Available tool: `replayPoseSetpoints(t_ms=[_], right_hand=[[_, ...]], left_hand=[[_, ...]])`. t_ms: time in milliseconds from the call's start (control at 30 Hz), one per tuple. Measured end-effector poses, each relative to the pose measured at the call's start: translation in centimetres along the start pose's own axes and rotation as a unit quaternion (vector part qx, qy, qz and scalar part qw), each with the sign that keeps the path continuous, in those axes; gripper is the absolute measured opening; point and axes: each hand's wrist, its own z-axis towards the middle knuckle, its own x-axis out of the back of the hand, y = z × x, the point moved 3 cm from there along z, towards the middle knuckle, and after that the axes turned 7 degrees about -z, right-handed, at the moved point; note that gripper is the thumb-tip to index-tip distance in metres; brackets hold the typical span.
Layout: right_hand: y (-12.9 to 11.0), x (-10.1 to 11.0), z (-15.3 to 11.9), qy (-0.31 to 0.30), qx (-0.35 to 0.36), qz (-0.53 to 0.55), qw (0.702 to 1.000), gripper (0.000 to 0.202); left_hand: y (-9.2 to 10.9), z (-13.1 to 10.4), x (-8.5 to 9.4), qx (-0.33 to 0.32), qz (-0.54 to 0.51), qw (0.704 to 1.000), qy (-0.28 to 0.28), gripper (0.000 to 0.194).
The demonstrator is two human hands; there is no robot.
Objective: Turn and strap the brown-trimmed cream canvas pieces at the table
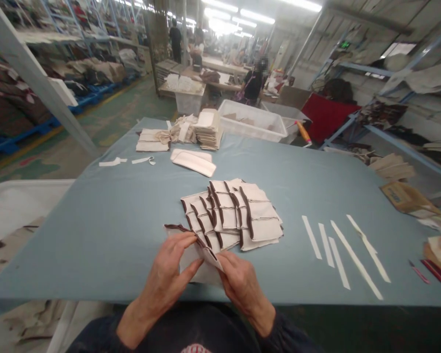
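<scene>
Close to the table's front edge, both hands hold one cream fabric piece (pixel 209 256) with a dark brown bound edge. My left hand (pixel 172 267) has its fingers on the brown edge and its thumb below, against the cream cloth. With its fingertips, my right hand (pixel 240 277) pinches the right end of that edge. Just beyond the hands lies an overlapping pile of similar cream fabric pieces (pixel 260 211), their brown edges facing left. The underside of the held piece is hidden.
White strips (pixel 341 262) lie on the blue-green table (pixel 132 235) at right, near a red tool (pixel 435 272). Cream flat panels (pixel 194 162) and a tall stack (pixel 208 130) sit farther back. A white bin (pixel 253 122) stands behind the table; people work beyond.
</scene>
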Motion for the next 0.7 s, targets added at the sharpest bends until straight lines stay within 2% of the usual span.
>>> replayPoseSetpoints(t_ms=[67,167,300,367,467,567,633,700], right_hand=[[0.3,1.7,-0.1,-0.011,0.015,-0.012,1.000,0.034],[1.5,4.1,-0.5,-0.042,0.022,-0.033,0.998,0.029],[3.2,6.9,-1.4,-0.103,0.017,-0.056,0.993,0.025],[3.8,8.5,-2.0,-0.139,0.000,-0.027,0.990,0.024],[4.5,11.3,-2.6,-0.215,-0.065,0.111,0.968,0.021],[5.5,13.4,-2.9,-0.292,-0.164,0.236,0.912,0.018],[6.6,13.9,-2.9,-0.285,-0.227,0.257,0.895,0.015],[7.7,13.6,-3.0,-0.255,-0.272,0.300,0.878,0.014]], left_hand=[[1.3,0.6,-0.8,-0.023,0.002,1.000,-0.015,0.030],[3.7,1.2,-2.0,0.000,-0.033,0.998,-0.057,0.005],[6.8,1.6,-4.2,0.109,-0.093,0.985,-0.094,0.012],[7.8,1.7,-5.5,0.177,-0.132,0.968,-0.115,0.020],[8.8,2.1,-7.4,0.241,-0.203,0.937,-0.148,0.028],[9.7,2.7,-9.0,0.269,-0.230,0.919,-0.175,0.026],[10.5,3.0,-9.9,0.279,-0.225,0.913,-0.194,0.022],[11.5,3.3,-10.7,0.279,-0.217,0.913,-0.203,0.020]])
